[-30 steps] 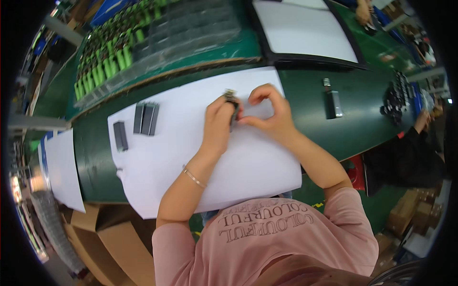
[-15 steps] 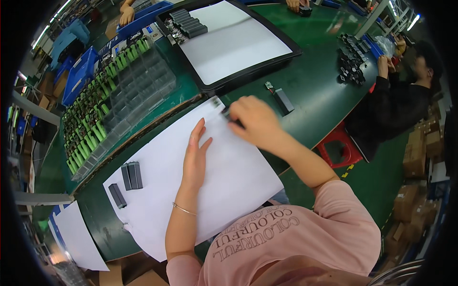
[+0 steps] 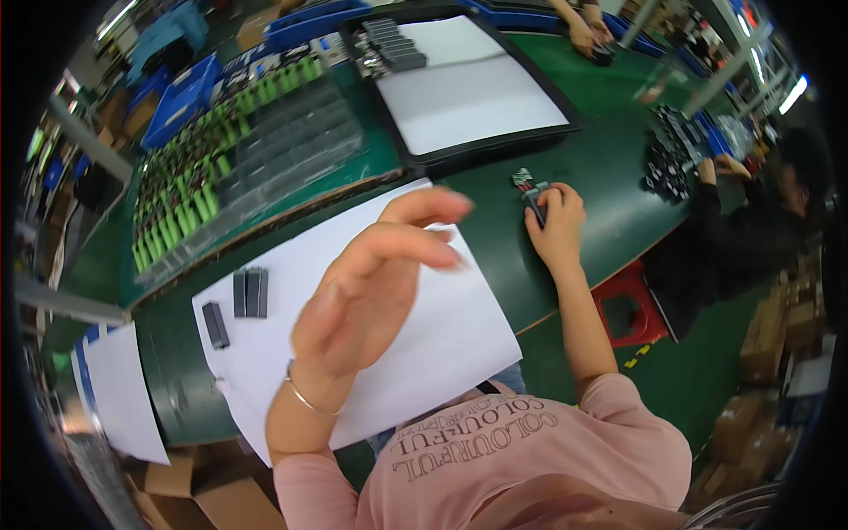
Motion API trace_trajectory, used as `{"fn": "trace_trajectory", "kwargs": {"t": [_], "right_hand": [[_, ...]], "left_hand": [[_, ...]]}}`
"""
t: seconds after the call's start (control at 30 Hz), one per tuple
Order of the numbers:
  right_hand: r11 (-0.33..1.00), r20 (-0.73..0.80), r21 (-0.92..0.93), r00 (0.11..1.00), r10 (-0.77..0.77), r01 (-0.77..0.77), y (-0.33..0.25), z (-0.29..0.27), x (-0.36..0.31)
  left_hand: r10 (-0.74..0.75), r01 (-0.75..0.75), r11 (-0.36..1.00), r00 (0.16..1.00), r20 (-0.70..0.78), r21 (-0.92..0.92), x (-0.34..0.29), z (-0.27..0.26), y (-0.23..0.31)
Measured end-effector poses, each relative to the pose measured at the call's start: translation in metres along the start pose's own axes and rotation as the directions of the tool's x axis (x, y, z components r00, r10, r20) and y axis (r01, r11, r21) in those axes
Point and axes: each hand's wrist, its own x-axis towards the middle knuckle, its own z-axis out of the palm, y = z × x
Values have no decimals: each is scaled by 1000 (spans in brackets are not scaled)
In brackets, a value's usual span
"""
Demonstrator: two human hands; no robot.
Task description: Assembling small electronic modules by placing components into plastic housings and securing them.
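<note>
My left hand [image 3: 362,291] is raised above the white paper sheet [image 3: 442,353]. Its fingers are curved but apart, and nothing shows in it. Over on the green table, right of the sheet, my right hand [image 3: 558,228] has its fingers closed round a dark grey rectangular case [image 3: 535,205]. A small circuit board [image 3: 523,179] with thin wires sticks out of the far end of that case; my fingers hide part of it. Two dark grey blocks [image 3: 251,293] stand side by side on the left of the sheet, and a single dark block [image 3: 215,325] lies nearby.
A black-rimmed tray [image 3: 495,141] lined with white holds several grey cases [image 3: 393,44]. Beyond the sheet, a clear divided tray [image 3: 300,132] contains green cells [image 3: 190,208]. Black parts [image 3: 667,163] are piled at the right, near a co-worker [image 3: 751,221] and a red stool [image 3: 632,309].
My right hand has moved right, from the sheet's far corner to the grey case on the table. My left hand has lifted off the sheet. The whole view has shifted slightly.
</note>
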Motion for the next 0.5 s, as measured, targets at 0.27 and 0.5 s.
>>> {"fn": "trace_trajectory", "kwargs": {"t": [0.27,0.5], "right_hand": [[993,58,114,998,12,-18,-11,-8,-1],[993,53,115,999,7,-14,2,3,-3]], "left_hand": [[-523,7,263,841,137,965,10,-14,58],[-498,100,222,867,24,970,12,-5,61]]}}
